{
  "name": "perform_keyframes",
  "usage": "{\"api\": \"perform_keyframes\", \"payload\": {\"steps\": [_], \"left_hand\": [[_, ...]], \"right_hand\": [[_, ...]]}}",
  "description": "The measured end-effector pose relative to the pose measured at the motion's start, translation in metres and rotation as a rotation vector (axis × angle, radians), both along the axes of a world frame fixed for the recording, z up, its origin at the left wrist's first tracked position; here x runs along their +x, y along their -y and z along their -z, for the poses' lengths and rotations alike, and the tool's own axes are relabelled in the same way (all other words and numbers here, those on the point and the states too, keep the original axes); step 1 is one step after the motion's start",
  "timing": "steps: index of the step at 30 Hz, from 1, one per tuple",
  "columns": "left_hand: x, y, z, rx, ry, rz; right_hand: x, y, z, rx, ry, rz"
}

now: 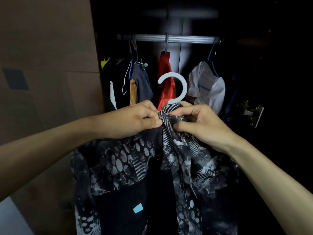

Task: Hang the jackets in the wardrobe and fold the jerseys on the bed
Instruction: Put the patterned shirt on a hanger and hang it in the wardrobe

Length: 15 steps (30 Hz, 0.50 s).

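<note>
A black and grey patterned jacket (128, 168) hangs down in front of me, draped on a hanger whose white hook (182, 85) sticks up above the collar. My left hand (132, 119) pinches the left side of the collar. On the right side of the collar, my right hand (201, 122) grips the fabric just below the hook. The hook is well below the wardrobe's metal rail (186, 39), in front of the open wardrobe.
On the rail hang a red garment (166, 77), a dark blue one (140, 82) with an orange piece, and a white one (206, 85) on a blue hanger. A brown wardrobe door (47, 65) stands at left. A metal hinge (254, 114) sits at right.
</note>
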<state>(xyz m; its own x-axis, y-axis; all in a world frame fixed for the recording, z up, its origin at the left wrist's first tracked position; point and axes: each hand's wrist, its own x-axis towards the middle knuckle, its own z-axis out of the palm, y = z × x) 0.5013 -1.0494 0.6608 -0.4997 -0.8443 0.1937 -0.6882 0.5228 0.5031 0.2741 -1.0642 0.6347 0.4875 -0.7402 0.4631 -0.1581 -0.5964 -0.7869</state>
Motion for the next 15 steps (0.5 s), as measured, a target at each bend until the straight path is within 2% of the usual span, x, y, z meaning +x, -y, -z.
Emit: {"api": "perform_keyframes", "payload": {"steps": [7, 15], "left_hand": [[-0.0024, -0.0044, -0.003, -0.005, -0.007, 0.023], [-0.0005, -0.0064, 0.0013, -0.061, -0.002, 0.062]], "right_hand": [[-0.0009, 0.0003, 0.0004, -0.031, 0.063, 0.008], [-0.0033, 0.0021, 0.0021, -0.065, 0.032, -0.005]]}}
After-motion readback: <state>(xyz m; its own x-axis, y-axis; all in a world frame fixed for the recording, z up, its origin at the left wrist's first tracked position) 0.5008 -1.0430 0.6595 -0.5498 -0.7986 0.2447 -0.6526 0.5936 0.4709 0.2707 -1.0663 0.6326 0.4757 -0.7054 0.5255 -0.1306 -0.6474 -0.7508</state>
